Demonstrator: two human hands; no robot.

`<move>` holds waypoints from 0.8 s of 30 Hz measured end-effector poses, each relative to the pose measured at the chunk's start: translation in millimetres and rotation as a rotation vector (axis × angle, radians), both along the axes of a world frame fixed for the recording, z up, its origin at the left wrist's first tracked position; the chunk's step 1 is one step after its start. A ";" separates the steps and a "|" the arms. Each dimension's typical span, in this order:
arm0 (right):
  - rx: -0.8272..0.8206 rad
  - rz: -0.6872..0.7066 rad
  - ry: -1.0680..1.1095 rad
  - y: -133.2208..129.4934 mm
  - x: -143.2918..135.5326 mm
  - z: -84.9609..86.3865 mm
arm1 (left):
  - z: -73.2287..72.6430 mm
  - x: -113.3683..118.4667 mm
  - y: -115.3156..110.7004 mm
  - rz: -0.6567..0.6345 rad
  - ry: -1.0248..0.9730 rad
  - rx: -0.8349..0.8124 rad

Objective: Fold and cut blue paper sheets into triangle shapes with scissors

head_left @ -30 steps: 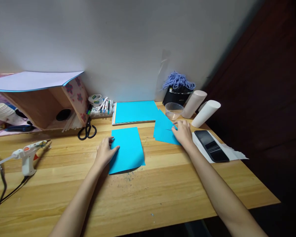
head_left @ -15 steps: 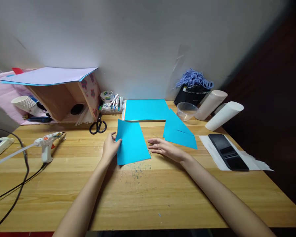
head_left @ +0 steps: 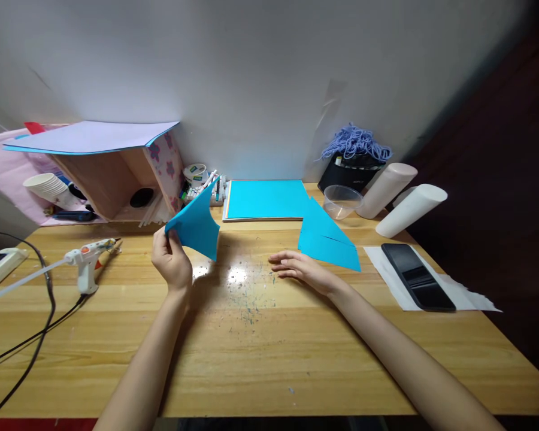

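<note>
Pinched at its left edge by my left hand (head_left: 173,263), a sheet of blue paper (head_left: 200,224) is raised and tilted above the table, its surface bent. My right hand (head_left: 300,266) rests low over the wood with fingers stretched and nothing in them. Just beyond those fingers lie cut blue paper pieces (head_left: 326,236), overlapping near a stack of coloured paper (head_left: 267,199) with a blue sheet on top. Small dark scraps (head_left: 251,305) are scattered on the table between my hands.
On the left are a glue gun (head_left: 90,263) with its cord, black-handled scissors mostly hidden by the paper, and an open box (head_left: 103,179). A plastic cup (head_left: 341,200), white rolls (head_left: 388,188), a black pouch (head_left: 353,173) and a phone (head_left: 417,275) stand or lie at right.
My left hand has lifted the blue sheet off the table and moved it left, turning it on edge. My right hand has stayed in nearly the same place.
</note>
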State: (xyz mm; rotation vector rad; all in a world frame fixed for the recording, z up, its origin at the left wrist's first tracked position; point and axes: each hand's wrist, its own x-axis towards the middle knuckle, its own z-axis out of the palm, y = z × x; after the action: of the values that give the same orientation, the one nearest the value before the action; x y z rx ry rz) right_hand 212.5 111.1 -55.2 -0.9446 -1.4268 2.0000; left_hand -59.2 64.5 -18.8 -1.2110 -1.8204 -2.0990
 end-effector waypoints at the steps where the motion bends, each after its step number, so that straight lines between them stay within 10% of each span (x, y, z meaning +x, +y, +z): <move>1: 0.028 -0.033 0.010 -0.5 -1.0 0.9 | -1.4 2.1 1.0 -0.062 -0.089 0.021; 9: 0.232 -0.228 0.110 0.4 -2.5 8.2 | -22.1 27.6 6.1 -0.546 -0.639 -0.203; 24: 0.214 -0.466 -0.131 22.1 3.7 -29.8 | -49.7 50.5 5.2 -0.922 -0.742 -0.769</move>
State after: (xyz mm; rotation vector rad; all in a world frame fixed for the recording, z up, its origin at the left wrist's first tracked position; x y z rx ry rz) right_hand 216.2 133.2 -84.9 -1.1985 -1.3074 1.4414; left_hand -8.7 69.8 -68.5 -1.8800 -3.0307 -2.6093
